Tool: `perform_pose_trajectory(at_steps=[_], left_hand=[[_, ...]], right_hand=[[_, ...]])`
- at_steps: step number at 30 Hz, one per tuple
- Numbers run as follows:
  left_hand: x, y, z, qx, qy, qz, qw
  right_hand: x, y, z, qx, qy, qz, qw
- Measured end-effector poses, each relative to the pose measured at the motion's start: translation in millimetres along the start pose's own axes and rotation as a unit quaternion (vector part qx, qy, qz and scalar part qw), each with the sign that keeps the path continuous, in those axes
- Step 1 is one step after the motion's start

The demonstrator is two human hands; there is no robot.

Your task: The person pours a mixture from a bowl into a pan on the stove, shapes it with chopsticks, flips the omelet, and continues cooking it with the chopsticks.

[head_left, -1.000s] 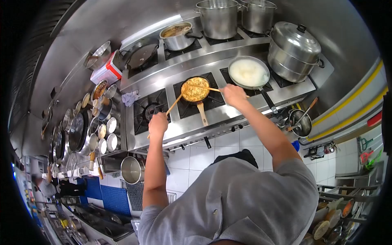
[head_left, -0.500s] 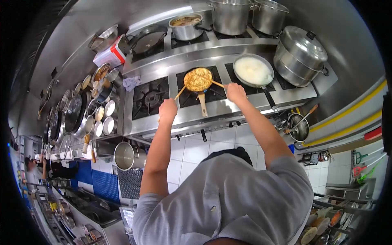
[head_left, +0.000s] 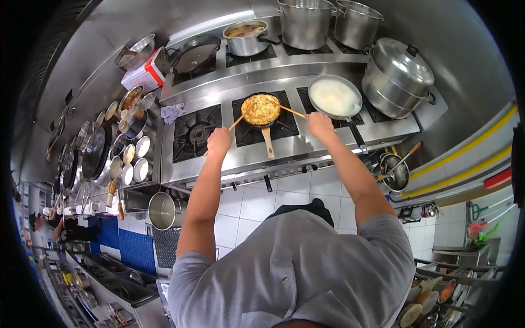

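On the front middle burner sits a small frying pan with a light wooden handle, filled with a yellow-brown, egg-like mixture. My left hand is closed around a thin wooden utensil that reaches the pan's left side. From the right, my right hand grips a second wooden utensil, its far end at the food's upper right edge. The working ends of both utensils are hard to make out. A larger frying pan with white, pale contents stands just right of my right hand.
A lidded steamer pot stands at the right, with tall stockpots behind. The front left burner has a cloth beside it. Containers and ladles crowd the left counter. Another person is at far left.
The view has shifted slightly. My right hand has moved a little to the right relative to the pan, and my left hand slightly forward. Both still hold their utensils.
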State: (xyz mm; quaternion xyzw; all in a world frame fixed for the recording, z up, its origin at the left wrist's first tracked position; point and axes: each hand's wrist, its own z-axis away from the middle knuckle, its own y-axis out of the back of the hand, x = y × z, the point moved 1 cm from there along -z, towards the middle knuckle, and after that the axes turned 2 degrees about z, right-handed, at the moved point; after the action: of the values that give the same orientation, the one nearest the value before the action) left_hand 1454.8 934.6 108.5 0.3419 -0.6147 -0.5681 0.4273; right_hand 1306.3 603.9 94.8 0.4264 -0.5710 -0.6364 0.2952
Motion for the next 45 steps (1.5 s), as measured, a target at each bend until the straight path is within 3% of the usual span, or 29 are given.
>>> perform_pose_trajectory(at_steps=[3, 8, 11, 15, 18, 22, 27, 32, 36, 41, 43, 45], left_hand=[[-6, 22, 16, 0.006, -0.01, 0.013, 1.0], [-20, 39, 34, -0.065, -0.005, -0.046, 0.997], [-19, 50, 49, -0.003, -0.032, -0.04, 0.999], [3, 61, 58, -0.064, -0.072, -0.039, 0.995], [-7, 54, 57, -0.06, -0.046, -0.043, 0.996], [-25, 81, 54, -0.066, -0.029, -0.053, 0.996], [-21, 71, 41, -0.068, 0.002, -0.051, 0.996], [-28, 66, 50, -0.078, -0.007, -0.063, 0.995], [-10, 100, 56, -0.051, -0.001, -0.032, 0.998], [-9, 56, 44, -0.05, -0.008, -0.059, 0.997], [-6, 36, 36, -0.048, 0.017, -0.056, 0.997], [-5, 36, 30, -0.047, 0.026, -0.06, 0.997]], right_hand=[[-3, 47, 19, 0.044, 0.06, 0.027, 0.997], [4, 72, 10, -0.056, 0.108, 0.13, 0.984], [5, 112, 6, -0.027, 0.128, 0.139, 0.982], [-9, 122, 11, -0.053, 0.145, 0.153, 0.976], [-12, 133, 5, -0.068, 0.144, 0.196, 0.968], [-18, 139, 18, -0.036, 0.167, 0.126, 0.977], [-14, 66, 14, -0.083, 0.117, 0.087, 0.986], [-1, 91, 20, -0.092, 0.096, 0.063, 0.989], [-3, 52, 23, -0.094, 0.112, 0.044, 0.988], [-7, 89, 19, -0.114, 0.077, 0.031, 0.99], [-25, 65, 13, -0.094, 0.027, -0.007, 0.995], [-19, 10, 5, -0.076, 0.056, 0.0, 0.996]])
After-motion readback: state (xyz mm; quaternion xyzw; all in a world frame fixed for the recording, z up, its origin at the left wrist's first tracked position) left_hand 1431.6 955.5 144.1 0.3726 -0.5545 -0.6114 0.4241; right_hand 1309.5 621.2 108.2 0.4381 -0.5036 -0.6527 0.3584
